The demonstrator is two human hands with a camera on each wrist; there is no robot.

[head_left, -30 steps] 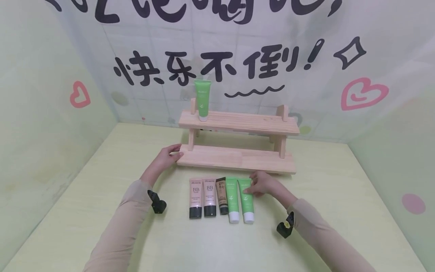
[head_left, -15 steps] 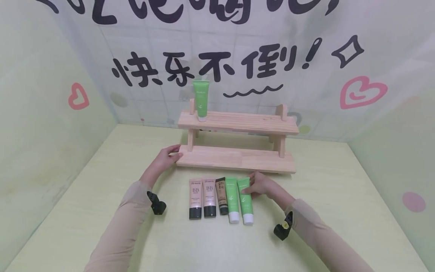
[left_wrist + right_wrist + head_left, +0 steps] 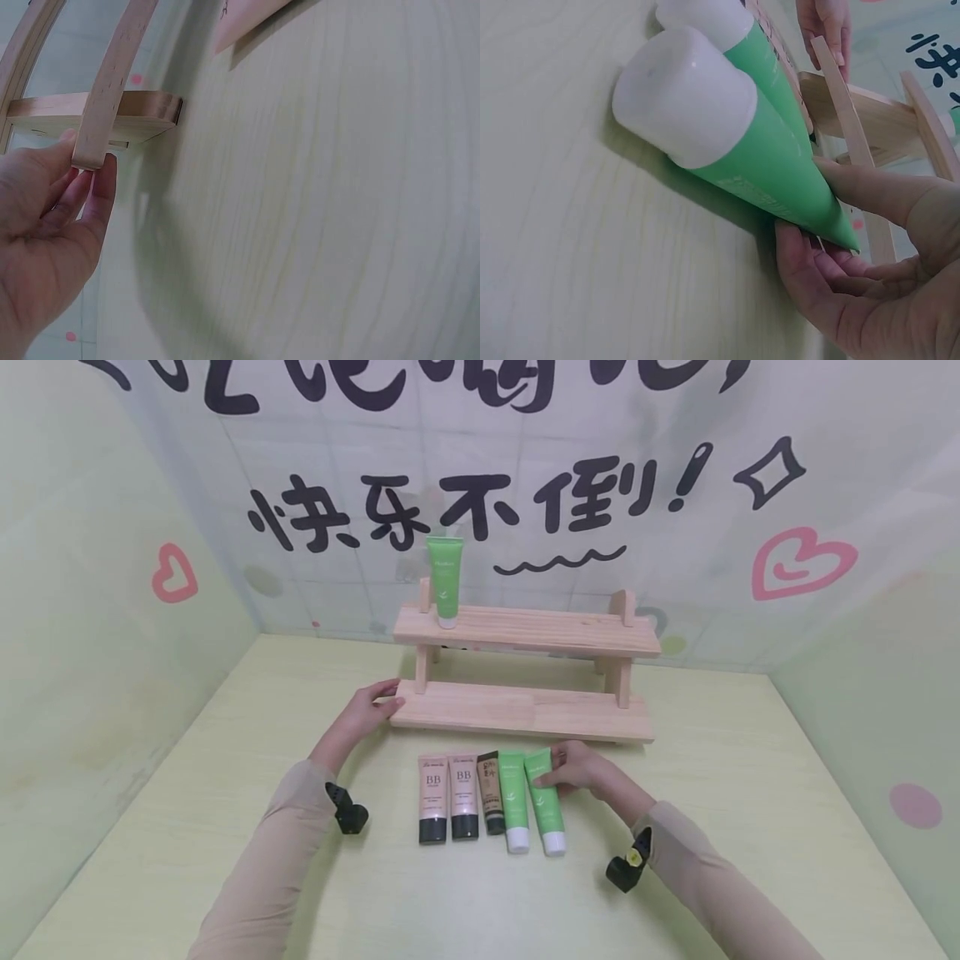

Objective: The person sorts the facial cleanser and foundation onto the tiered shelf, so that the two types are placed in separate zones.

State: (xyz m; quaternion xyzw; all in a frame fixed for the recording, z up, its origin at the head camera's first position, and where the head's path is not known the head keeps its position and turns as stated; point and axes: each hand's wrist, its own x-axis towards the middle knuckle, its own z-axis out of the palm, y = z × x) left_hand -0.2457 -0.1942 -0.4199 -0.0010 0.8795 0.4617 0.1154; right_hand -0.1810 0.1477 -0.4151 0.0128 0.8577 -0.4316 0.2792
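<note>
My left hand [image 3: 363, 714] grips the left end of the lower board of a two-tier wooden shelf [image 3: 517, 706]. In the left wrist view the thumb and fingers lie on either side of that board's end [image 3: 97, 135]. My right hand [image 3: 588, 768] pinches the rightmost green tube [image 3: 546, 797] near its flat end, its white cap [image 3: 682, 97] pointing toward me. Just left of this lies a second green tube [image 3: 513, 793], then a small brown tube [image 3: 491, 793] with a black cap. Two pink BB tubes [image 3: 463, 789] with black caps lie at the row's left.
One green tube [image 3: 446, 581] stands cap-down at the left of the upper board [image 3: 525, 631]. Pale walls enclose the table [image 3: 480, 910] at the back and both sides, with large black lettering [image 3: 480, 506] on the back one. A black camera [image 3: 347, 810] sits on my left wrist.
The cap end of the held green tube has swung slightly to the right, so it now lies more slanted. The left hand and shelf stay in place.
</note>
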